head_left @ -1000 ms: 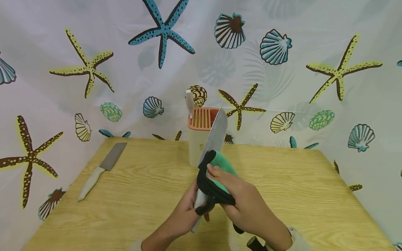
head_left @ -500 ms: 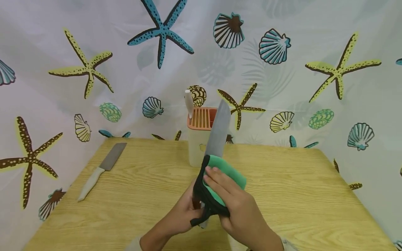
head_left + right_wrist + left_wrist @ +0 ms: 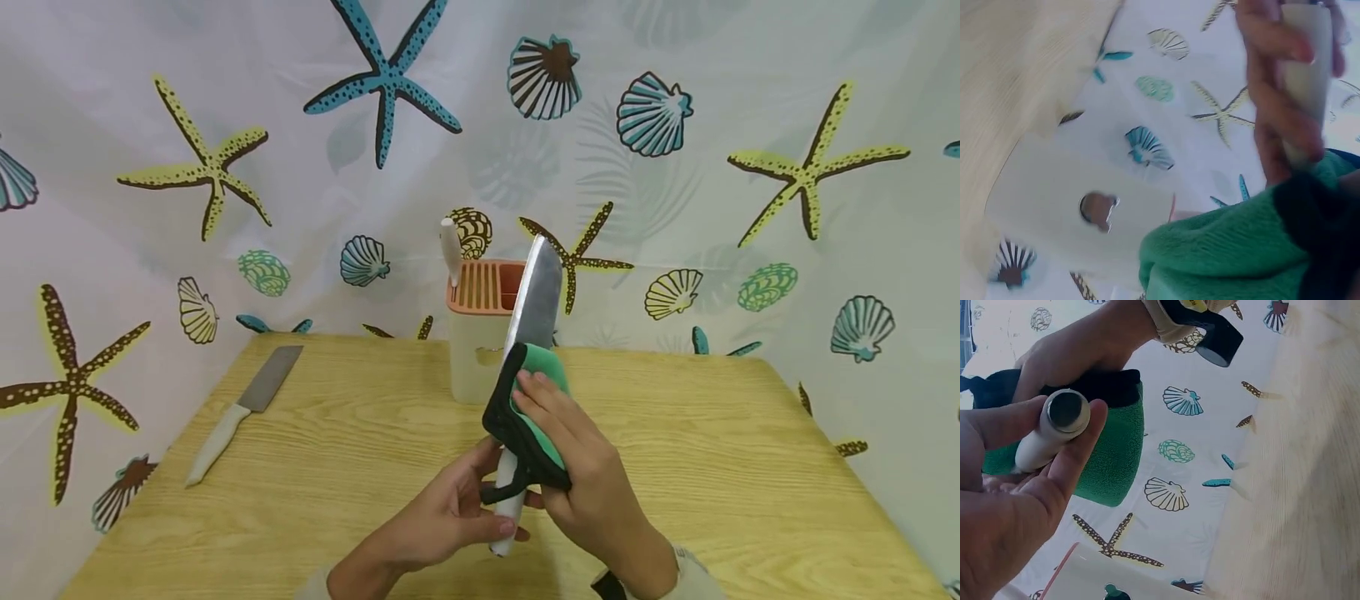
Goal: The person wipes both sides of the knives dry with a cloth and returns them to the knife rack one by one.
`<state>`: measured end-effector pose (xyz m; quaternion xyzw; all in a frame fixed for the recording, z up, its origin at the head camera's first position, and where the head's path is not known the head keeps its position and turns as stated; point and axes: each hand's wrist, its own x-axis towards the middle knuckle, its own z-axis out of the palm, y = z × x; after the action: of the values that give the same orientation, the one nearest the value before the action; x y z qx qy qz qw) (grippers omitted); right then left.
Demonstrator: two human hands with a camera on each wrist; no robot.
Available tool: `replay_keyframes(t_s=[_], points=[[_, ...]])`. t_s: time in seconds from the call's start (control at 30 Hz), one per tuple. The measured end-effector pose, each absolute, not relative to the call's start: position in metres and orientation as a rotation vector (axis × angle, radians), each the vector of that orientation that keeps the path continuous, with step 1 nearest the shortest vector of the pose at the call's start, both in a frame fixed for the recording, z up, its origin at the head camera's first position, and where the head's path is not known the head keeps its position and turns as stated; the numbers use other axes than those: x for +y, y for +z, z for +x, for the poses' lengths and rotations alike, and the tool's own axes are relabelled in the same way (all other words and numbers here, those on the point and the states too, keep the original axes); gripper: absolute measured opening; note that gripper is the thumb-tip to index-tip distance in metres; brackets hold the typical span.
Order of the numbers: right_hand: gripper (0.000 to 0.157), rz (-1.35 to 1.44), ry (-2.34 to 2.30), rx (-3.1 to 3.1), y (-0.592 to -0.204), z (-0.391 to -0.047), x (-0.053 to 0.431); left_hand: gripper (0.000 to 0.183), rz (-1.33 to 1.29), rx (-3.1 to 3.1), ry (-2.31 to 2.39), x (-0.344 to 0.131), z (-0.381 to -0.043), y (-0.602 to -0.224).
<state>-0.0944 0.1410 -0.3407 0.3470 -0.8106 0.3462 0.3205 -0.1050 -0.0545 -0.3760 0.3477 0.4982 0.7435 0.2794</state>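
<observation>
A kitchen knife is held up over the table with its broad blade pointing up and away. My left hand pinches its white handle between thumb and fingers; the metal-capped butt end faces the left wrist view. With my right hand I hold a green cloth with black edging, folded around the lower blade. The cloth hides that part of the blade, and a black strip of it hangs across the handle. In the right wrist view the left fingers wrap the handle.
A second knife with a white handle lies on the left of the wooden table. Behind the held knife stands a cream knife block with an orange slotted top, one white-handled utensil upright in it. A patterned curtain hangs behind.
The knife has turned so a bright edge shows along the blade's left side. The right hand and cloth have shifted up. More of the handle shows, with the left fingers lower along it.
</observation>
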Motion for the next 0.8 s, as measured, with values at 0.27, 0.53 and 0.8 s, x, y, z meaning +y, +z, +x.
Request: replay_keyframes(t_s=[0.27,0.53,0.8], points=[[0.080,1.092,1.330,-2.159,-0.341,-0.076,0.135,0.066,0.672,1.646,2.139,-0.054,-0.110,-0.378],[0.080,1.444,1.138,-1.906,-0.359,-0.072,0.125,0.032,0.700,1.805,2.248,-0.059,-0.112,-0.378],[0.052,1.298,0.830,-1.491,-0.363,-0.074,0.107,0.025,1.198,1.764,2.106,-0.054,-0.107,-0.375]])
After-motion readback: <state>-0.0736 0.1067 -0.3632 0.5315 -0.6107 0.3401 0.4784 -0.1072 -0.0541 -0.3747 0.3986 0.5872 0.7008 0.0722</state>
